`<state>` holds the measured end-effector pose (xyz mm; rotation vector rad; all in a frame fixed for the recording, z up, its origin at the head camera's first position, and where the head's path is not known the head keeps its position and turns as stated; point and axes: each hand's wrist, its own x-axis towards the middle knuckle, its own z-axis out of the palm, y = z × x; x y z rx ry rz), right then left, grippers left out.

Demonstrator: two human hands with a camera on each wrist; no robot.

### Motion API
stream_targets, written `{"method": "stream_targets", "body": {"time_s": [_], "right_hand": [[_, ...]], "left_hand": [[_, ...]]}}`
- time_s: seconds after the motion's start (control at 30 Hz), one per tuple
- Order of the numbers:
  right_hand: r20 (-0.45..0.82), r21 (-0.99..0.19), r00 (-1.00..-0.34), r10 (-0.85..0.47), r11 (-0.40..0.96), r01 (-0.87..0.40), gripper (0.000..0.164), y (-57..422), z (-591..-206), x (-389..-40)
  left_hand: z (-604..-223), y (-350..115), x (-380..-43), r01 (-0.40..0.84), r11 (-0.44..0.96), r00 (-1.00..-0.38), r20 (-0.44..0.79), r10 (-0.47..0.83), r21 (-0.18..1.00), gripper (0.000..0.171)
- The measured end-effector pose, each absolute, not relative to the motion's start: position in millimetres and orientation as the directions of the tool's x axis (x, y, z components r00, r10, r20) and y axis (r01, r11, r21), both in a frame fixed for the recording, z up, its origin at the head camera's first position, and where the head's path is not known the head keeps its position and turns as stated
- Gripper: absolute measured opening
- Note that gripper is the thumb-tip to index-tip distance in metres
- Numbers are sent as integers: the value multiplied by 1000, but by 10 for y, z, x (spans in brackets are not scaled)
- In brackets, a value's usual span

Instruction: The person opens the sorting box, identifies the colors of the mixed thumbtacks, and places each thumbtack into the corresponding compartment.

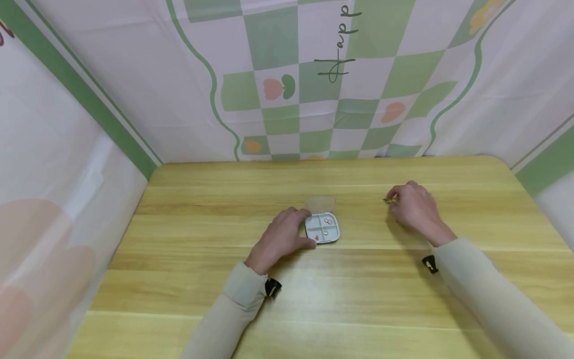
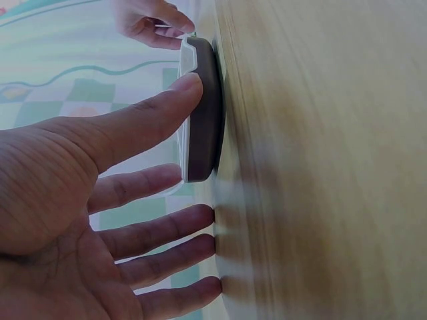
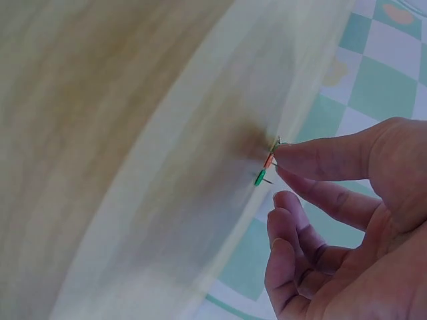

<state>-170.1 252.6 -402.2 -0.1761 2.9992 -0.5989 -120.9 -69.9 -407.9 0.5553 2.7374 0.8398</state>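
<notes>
A small four-compartment box [image 1: 322, 237] lies on the table, its see-through lid [image 1: 320, 203] folded back. My left hand [image 1: 282, 233] holds the box by its left side, thumb at the near edge and index finger at the far edge. In the left wrist view the thumb presses the dark side wall, while the other fingers touch the table. Tiny round pieces [image 1: 328, 221] sit in some compartments. To the right, my right hand [image 1: 414, 207] pinches at small stud earrings [image 3: 261, 177], green and orange with thin posts, at the table surface. Its thumb partly hides them.
The wooden table [image 1: 215, 199] runs back to a green-and-white checked cloth [image 1: 278, 114] hanging behind it. More printed cloth [image 1: 67, 149] hangs along the left. Dark straps [image 1: 272, 287] sit at both sleeve cuffs.
</notes>
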Motion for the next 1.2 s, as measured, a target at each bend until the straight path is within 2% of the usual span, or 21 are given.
{"method": "stream_targets", "body": {"time_s": [0.53, 1.2], "right_hand": [[-31, -360, -994, -105, 929, -87, 16, 2547, -4057, -1713], [-9, -358, -995, -101, 929, -91, 10, 2542, -4068, -1702]], "left_hand": [[-4069, -695, -1229, 295, 771, -902, -103, 420, 564, 70], [-4078, -695, -1222, 292, 770, -902, -104, 419, 567, 69]]}}
